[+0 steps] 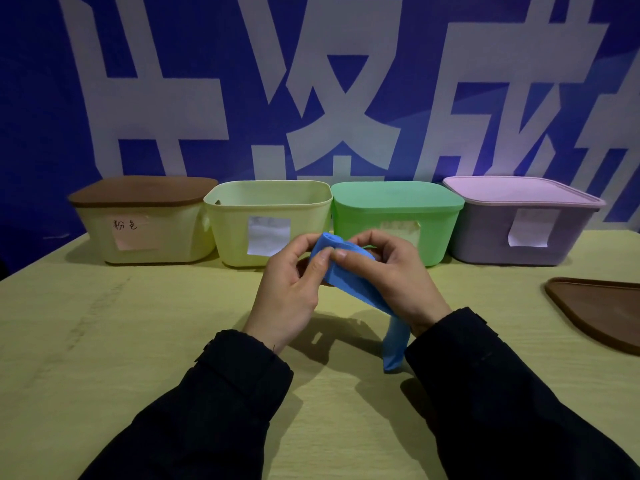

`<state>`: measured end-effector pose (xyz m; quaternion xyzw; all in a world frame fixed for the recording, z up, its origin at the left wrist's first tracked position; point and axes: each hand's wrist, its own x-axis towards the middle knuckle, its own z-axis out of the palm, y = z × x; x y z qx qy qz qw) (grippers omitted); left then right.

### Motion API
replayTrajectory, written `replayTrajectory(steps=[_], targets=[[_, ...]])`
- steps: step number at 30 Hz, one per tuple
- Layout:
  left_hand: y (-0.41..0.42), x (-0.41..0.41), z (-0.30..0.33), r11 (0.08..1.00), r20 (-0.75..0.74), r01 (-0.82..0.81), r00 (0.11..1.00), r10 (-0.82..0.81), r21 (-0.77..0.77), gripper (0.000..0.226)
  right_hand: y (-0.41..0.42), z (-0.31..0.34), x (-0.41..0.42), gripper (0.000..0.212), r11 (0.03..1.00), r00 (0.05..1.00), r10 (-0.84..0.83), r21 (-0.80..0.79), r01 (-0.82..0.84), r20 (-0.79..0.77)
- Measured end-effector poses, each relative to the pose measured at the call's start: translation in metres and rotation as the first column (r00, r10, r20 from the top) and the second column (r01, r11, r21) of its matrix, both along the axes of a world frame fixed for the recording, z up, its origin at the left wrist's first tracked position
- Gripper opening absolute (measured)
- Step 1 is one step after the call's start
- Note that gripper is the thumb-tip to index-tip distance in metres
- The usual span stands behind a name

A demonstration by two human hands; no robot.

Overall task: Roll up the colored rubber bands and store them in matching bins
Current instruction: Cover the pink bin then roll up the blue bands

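Two hands in dark sleeves meet above the middle of a pale wooden table (pixel 104 341), working a blue rubber band (pixel 349 275) between them. The left hand (pixel 291 289) curls its fingers and thumb around the band's upper, rolled end, with the thumb pressed on the front of the roll. The right hand (pixel 394 275) pinches the same roll from the right side, its fingers bent over the top. From the grip, the flat unrolled length of the band runs down and to the right, passes under the right palm, and hangs towards the table, its loose end just beside the right sleeve.

Along the far edge of the table four bins stand in a row, close together. From left to right: a cream bin (pixel 152 230) with a brown lid and a handwritten label, an open pale yellow bin (pixel 266 223) with a white label, a green bin (pixel 398 220) with a green lid, and a purple bin (pixel 519 230) with a pink lid. A separate brown lid (pixel 602 310) lies flat on the table at the right edge. Behind the bins is a blue wall (pixel 34 98) with large white characters.
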<state>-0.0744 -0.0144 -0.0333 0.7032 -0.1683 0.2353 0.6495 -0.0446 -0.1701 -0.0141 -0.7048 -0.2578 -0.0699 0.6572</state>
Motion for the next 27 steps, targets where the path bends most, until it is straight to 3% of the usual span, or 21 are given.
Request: replayTrajectory(steps=[5, 9, 12, 18, 24, 27], targets=[[-0.0005, 0.0001, 0.0033, 0.993, -0.021, 0.03, 0.999, -0.032, -0.118, 0.019, 0.0015, 0.0007, -0.003, 0.011, 0.999, 0.997, -0.001, 0.046, -0.003, 0.077], [0.0, 0.0018, 0.0005, 0.996, -0.047, 0.027, 0.998, -0.031, -0.089, 0.015, 0.0039, -0.0008, -0.0062, 0.014, 1.0, 0.994, 0.022, 0.009, -0.023, 0.104], [-0.001, -0.0017, 0.0007, 0.991, -0.071, 0.079, 0.994, -0.087, -0.109, 0.027, 0.0038, -0.0023, -0.0043, 0.017, 0.999, 0.994, 0.045, -0.029, -0.042, 0.104], [0.001, -0.0021, 0.0017, 0.993, -0.026, 0.052, 0.998, -0.055, -0.108, 0.028, -0.0018, 0.0001, -0.004, 0.017, 0.991, 0.989, 0.132, 0.016, -0.133, 0.069], [-0.0039, -0.0031, 0.0051, 0.986, 0.007, -0.001, 1.0, 0.002, -0.168, 0.022, 0.0054, 0.0, -0.0055, 0.013, 0.998, 0.997, 0.029, 0.055, -0.033, 0.076], [-0.0038, -0.0035, 0.0066, 0.979, 0.029, -0.016, 0.999, 0.022, -0.201, 0.02, 0.0049, 0.0015, -0.0074, 0.024, 0.996, 0.993, -0.02, 0.086, 0.01, 0.118]])
